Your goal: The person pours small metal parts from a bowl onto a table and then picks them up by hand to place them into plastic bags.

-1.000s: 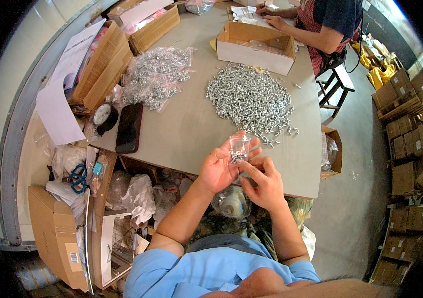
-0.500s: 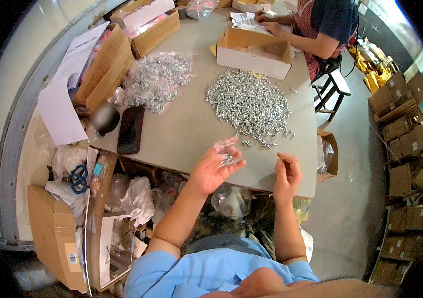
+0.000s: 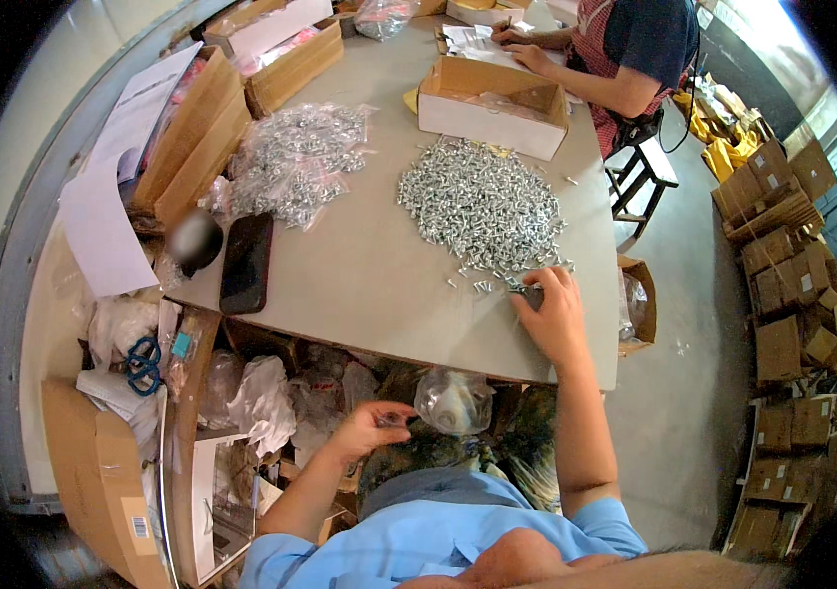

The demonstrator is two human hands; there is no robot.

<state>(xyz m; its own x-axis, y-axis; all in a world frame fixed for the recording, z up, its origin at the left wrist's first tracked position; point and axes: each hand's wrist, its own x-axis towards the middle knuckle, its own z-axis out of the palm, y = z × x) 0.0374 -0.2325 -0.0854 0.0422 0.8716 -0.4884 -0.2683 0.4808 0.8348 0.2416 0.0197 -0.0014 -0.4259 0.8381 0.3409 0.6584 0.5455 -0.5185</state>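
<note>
Beyond the near table edge, a heap of small silvery screws lies loose on the grey table. My right hand is at the heap's near edge, thumb and fingers curled around a few screws. Low in front of my body, off the table edge, my left hand pinches a small clear plastic bag; its contents cannot be made out. Several filled clear bags of screws are piled farther left on the table.
A black phone lies at the left edge by cardboard boxes. An open white-sided box stands behind the heap. A co-worker writes at the far right. Stacked cartons line the floor. Under the table hang plastic bags.
My left hand has dropped from above the table to below its edge with the small bag. My right hand has reached forward to the screws.
</note>
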